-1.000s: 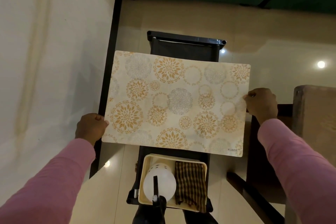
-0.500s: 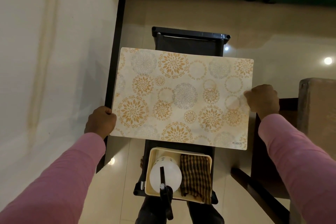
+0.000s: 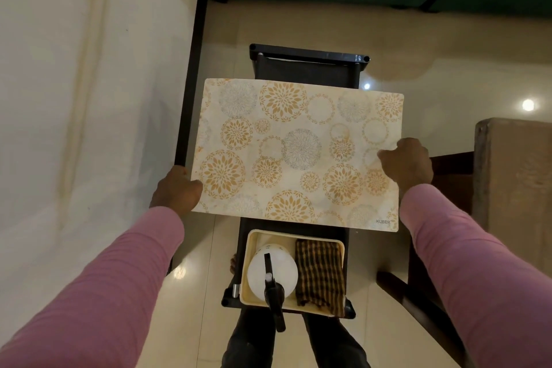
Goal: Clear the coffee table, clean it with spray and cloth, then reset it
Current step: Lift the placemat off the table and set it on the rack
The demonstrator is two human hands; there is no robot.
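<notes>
At nine o'clock a pale cloth-covered surface point(image 3: 74, 98) fills the left side, edged by a dark frame point(image 3: 191, 84); just right of that edge the left hand point(image 3: 176, 191), at the end of a pink sleeve point(image 3: 98, 287), has its fingers curled shut on the left border of the placemat point(image 3: 298, 152); the placemat is held flat in the air at the centre, above a narrow black trolley point(image 3: 310, 60), and carries gold and grey floral circles, with the word "KUBER" point(image 3: 383, 221) printed at its five o'clock corner; at six o'clock, below the mat, a cream tray point(image 3: 245, 266) sits on the trolley and holds a white spray bottle point(image 3: 271, 275) with a black trigger, beside it to the right a brown checked cloth point(image 3: 321, 272); at three o'clock the right hand point(image 3: 407, 163) clamps the mat's right border, thumb on top; further right stands a brown wooden piece of furniture point(image 3: 513, 176).
</notes>
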